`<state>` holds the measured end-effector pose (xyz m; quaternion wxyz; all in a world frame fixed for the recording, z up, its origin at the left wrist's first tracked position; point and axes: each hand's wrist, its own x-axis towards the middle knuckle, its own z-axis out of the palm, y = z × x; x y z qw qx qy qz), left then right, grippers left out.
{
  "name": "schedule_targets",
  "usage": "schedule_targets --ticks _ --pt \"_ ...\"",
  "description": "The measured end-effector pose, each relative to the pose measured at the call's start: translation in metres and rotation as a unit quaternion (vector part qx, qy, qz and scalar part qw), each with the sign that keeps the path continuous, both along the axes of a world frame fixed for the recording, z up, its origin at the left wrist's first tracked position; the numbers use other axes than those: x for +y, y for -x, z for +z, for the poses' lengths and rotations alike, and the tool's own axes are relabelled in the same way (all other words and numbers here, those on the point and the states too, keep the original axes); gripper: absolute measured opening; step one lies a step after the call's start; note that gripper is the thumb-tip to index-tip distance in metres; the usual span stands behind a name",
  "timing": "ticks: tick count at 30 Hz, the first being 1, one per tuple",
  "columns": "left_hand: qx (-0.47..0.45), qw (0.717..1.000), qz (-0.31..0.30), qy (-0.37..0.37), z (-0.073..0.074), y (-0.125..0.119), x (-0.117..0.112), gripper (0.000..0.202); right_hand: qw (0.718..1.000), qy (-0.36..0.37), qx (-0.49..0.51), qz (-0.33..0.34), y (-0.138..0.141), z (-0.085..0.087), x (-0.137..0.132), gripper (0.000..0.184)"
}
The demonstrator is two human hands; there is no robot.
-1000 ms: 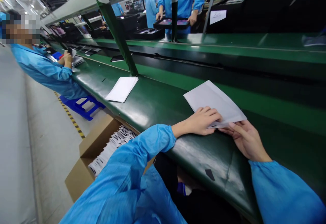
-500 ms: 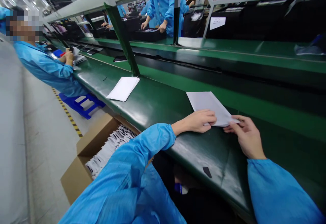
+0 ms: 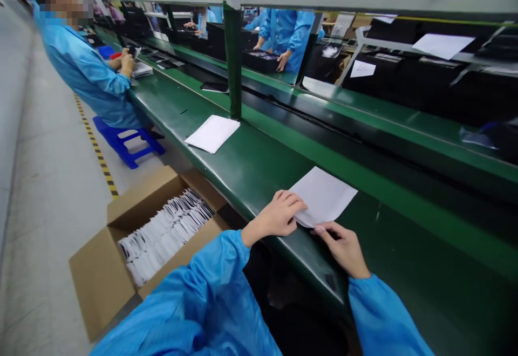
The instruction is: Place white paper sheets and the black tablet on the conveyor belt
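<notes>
A white paper [image 3: 326, 194] lies on the green bench top, its near corner toward the front edge. My left hand [image 3: 279, 214] is over the paper's left side, its fingers bent on the sheet and the thumb low at the edge. With thumb and fingers closed, my right hand [image 3: 340, 245] pinches the near edge of the same paper. Whether it is one sheet or several layers I cannot tell. Farther left on the bench rests a small stack of white papers [image 3: 213, 134].
An open cardboard box [image 3: 99, 286] packed with white folded papers [image 3: 162, 237] stands below the bench to my left. A co-worker in blue [image 3: 81, 75] sits farther along, above a blue stool [image 3: 129, 143]. A green post [image 3: 233, 64] rises from the bench.
The view has swung right and down. The paper has turned so a corner points toward me, and both hands have moved with it, closer to the bench's front edge.
</notes>
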<state>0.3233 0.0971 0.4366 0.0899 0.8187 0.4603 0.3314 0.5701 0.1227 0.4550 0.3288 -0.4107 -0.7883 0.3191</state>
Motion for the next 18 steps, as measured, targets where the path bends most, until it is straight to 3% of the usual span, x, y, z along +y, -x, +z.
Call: schedule_targets --ticks 4,7,11,13,15,18 --pt "-0.019 0.999 0.027 0.009 -0.017 0.005 -0.019 0.025 0.999 -0.013 0.004 0.049 0.038 -0.005 -0.013 0.045" --pt "-0.066 0.993 0.098 -0.015 -0.035 0.028 -0.024 0.027 0.997 -0.053 0.013 0.045 0.067 -0.010 -0.016 0.035" --pt "-0.167 0.959 0.179 -0.140 -0.058 0.090 -0.032 0.026 0.994 -0.065 0.080 -0.021 0.099 -0.017 -0.038 0.025" --pt "-0.189 0.945 0.212 -0.161 -0.062 0.125 -0.025 0.023 0.988 -0.053 0.123 -0.076 0.108 -0.025 -0.058 0.024" --pt "-0.178 0.945 0.232 -0.146 -0.062 0.156 -0.011 0.028 0.979 -0.064 0.159 -0.108 0.114 -0.039 -0.081 0.025" --pt "-0.142 0.948 0.246 -0.141 -0.058 0.190 0.009 0.040 0.968 -0.109 0.195 -0.115 0.110 -0.076 -0.122 0.028"
